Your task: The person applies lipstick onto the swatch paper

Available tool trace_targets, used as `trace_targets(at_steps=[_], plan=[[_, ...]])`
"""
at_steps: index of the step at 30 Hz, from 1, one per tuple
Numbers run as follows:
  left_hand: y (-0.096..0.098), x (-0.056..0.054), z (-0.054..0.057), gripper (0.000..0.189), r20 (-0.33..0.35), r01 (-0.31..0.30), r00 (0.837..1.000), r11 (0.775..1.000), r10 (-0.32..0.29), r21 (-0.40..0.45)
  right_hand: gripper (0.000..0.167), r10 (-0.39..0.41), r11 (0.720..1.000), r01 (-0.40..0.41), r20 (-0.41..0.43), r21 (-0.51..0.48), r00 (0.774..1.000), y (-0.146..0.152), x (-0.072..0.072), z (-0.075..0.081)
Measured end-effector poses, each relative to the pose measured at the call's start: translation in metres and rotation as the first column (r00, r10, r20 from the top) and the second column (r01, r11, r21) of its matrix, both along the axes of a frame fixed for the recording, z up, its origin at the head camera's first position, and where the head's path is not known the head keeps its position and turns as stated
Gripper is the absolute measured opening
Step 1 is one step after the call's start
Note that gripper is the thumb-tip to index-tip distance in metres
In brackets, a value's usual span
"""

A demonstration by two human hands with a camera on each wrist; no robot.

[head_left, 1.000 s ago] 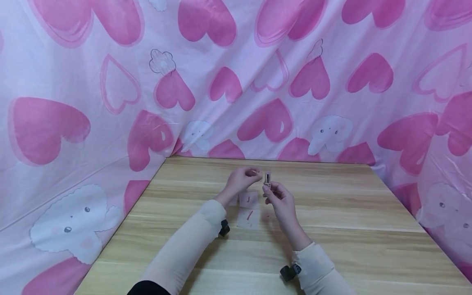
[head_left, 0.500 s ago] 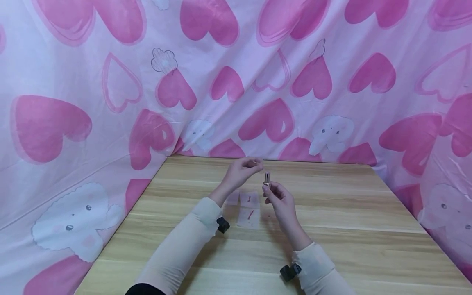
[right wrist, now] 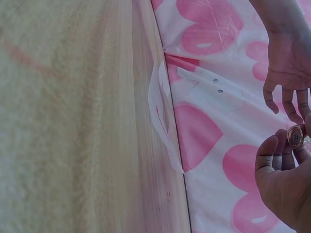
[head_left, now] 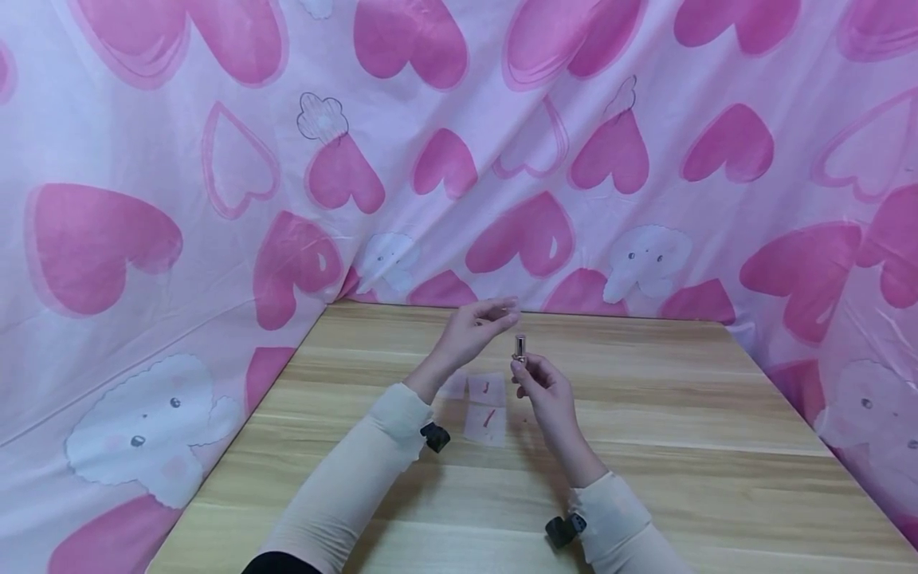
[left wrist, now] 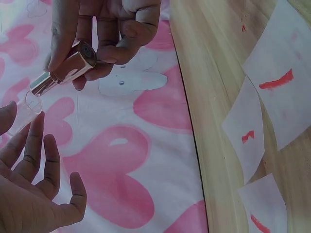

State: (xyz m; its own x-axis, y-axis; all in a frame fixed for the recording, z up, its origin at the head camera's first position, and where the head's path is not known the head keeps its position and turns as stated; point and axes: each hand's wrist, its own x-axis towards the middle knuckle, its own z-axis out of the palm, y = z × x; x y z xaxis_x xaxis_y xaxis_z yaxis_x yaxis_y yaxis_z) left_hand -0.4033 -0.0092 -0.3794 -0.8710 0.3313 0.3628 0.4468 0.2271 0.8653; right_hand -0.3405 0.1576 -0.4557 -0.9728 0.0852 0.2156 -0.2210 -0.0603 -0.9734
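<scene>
In the head view my right hand [head_left: 548, 395] pinches a lipstick tube [head_left: 519, 347] upright above the table. The left wrist view shows its metallic gold body [left wrist: 73, 67] between thumb and fingers. Its dark base end [right wrist: 295, 137] faces the right wrist camera. My left hand [head_left: 466, 331] is above and to the left of the lipstick. It pinches a clear cap [left wrist: 26, 115] between thumb and fingers, its other fingers spread loosely. In the left wrist view the cap's mouth is at the tip of the lipstick; whether they touch I cannot tell.
Several small white papers [head_left: 485, 426] with red strokes lie on the wooden table [head_left: 681, 414] below the hands. A small red mark [head_left: 525, 420] is on the wood beside them. Pink heart-print cloth [head_left: 430, 64] hangs behind the table and along its sides.
My left hand has lifted, then moved slightly right, now higher than the lipstick's top with the clear cap. My right hand and the lipstick have stayed almost still.
</scene>
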Motion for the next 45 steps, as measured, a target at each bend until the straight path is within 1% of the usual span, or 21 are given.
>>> trace_targets(at_steps=[4, 7, 10, 12, 14, 17, 23, 30, 32, 36, 39, 42, 45], plan=[[0.002, 0.002, 0.000, 0.042, -0.010, 0.009, 1.000, 1.000, -0.009, -0.012, 0.042, 0.008, 1.000, -0.008, 0.014, -0.001, 1.000, 0.001, -0.001, 0.000], [0.003, 0.004, -0.001, 0.043, -0.013, 0.010, 1.000, 1.000, -0.010, -0.024, 0.039, 0.020, 1.000, -0.019, 0.022, -0.013, 1.000, 0.002, 0.000, 0.002], [0.004, 0.005, -0.003, 0.044, -0.009, 0.017, 1.000, 0.999, -0.018, -0.027, 0.037, 0.031, 1.000, -0.031, 0.028, -0.006, 0.999, 0.000, 0.008, 0.014], [0.004, 0.006, -0.003, 0.042, -0.007, 0.022, 1.000, 0.999, -0.022, -0.030, 0.037, 0.029, 1.000, -0.029, 0.026, -0.004, 0.999, -0.001, 0.009, 0.014], [0.004, 0.006, -0.004, 0.043, -0.013, 0.028, 1.000, 0.999, -0.028, -0.033, 0.038, 0.024, 1.000, -0.024, 0.017, 0.000, 1.000, -0.001, 0.009, 0.014], [0.005, 0.007, -0.005, 0.041, -0.022, 0.033, 0.999, 0.999, -0.034, -0.040, 0.037, 0.014, 1.000, -0.014, -0.003, -0.011, 1.000, 0.000, 0.003, 0.003], [0.006, 0.009, -0.007, 0.036, -0.038, 0.045, 0.998, 0.997, -0.047, -0.060, 0.035, 0.012, 1.000, -0.013, -0.014, -0.008, 1.000, 0.001, 0.002, 0.004], [0.008, 0.011, -0.011, 0.036, -0.058, 0.065, 0.996, 0.996, -0.069, -0.068, 0.031, 0.019, 0.999, -0.018, 0.031, -0.027, 0.999, 0.003, 0.002, 0.007], [0.008, 0.012, -0.013, 0.035, -0.052, 0.065, 0.996, 0.995, -0.069, -0.072, 0.028, 0.022, 0.999, -0.021, 0.030, -0.031, 0.999, 0.003, 0.005, 0.010], [0.008, 0.015, -0.016, 0.034, -0.027, 0.056, 0.998, 0.995, -0.059, -0.085, 0.025, 0.024, 0.999, -0.024, 0.017, -0.027, 1.000, 0.000, 0.016, 0.023], [0.009, 0.015, -0.019, 0.034, -0.024, 0.057, 0.998, 0.995, -0.059, -0.083, 0.023, 0.027, 0.999, -0.027, 0.001, -0.026, 1.000, 0.000, 0.021, 0.029], [0.010, 0.015, -0.021, 0.035, -0.026, 0.067, 0.997, 0.995, -0.069, -0.072, 0.026, 0.031, 0.999, -0.031, -0.010, -0.038, 0.999, 0.000, 0.022, 0.030], [0.011, 0.015, -0.023, 0.035, -0.012, 0.070, 0.997, 0.995, -0.071, -0.066, 0.029, 0.025, 0.999, -0.025, -0.006, -0.044, 1.000, 0.001, 0.018, 0.024]])
